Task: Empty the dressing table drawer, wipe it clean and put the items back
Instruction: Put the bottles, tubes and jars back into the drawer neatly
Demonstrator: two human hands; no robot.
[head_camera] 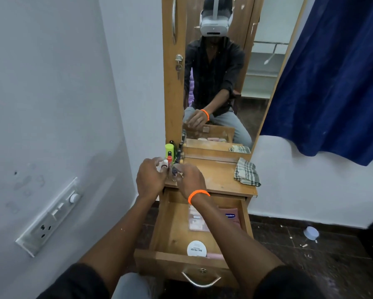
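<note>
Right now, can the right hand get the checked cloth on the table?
Probably yes. The checked cloth lies in the open on the tabletop, with nothing between it and the right hand, though that hand's fingers seem busy with small bottles.

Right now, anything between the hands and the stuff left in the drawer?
Nothing visible. Both hands, left and right, are up on the tabletop among small bottles. The drawer is open, with the round tin and the sachets uncovered, partly hidden by the right forearm.

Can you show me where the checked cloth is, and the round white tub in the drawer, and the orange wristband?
checked cloth (247, 172): head view, middle of the folded fabric.
round white tub (196, 248): head view, centre of its lid.
orange wristband (197, 194): head view, top of the band.
</note>
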